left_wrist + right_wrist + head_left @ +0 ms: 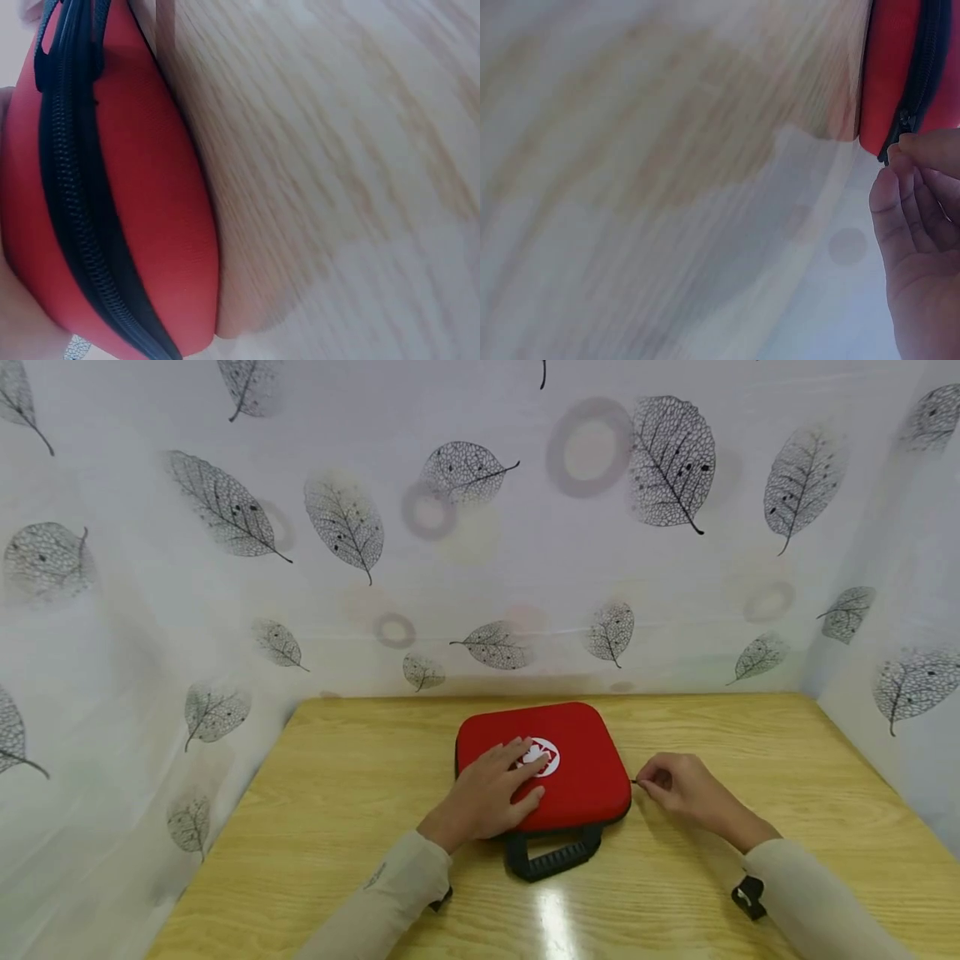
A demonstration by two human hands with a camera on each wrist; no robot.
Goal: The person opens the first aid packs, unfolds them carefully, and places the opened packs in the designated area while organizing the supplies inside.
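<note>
A red zippered case (570, 727) with a white round emblem (551, 757) lies flat on the wooden table, its black handle (557, 860) toward me. My left hand (491, 789) rests on the lid with fingers spread, partly covering the emblem. At the case's right side my right hand (678, 789) pinches a small black zipper pull (635, 782) between thumb and forefinger. In the right wrist view the zipper slider (906, 118) sits just above the fingertips. The left wrist view shows the black zipper (71, 187) with its teeth meshed along the case's side.
The wooden table (360, 793) extends around the case on all sides. Behind it and at both sides hangs a pale curtain (480, 568) printed with dark leaves. Dark straps or devices (748, 896) show at the wrists.
</note>
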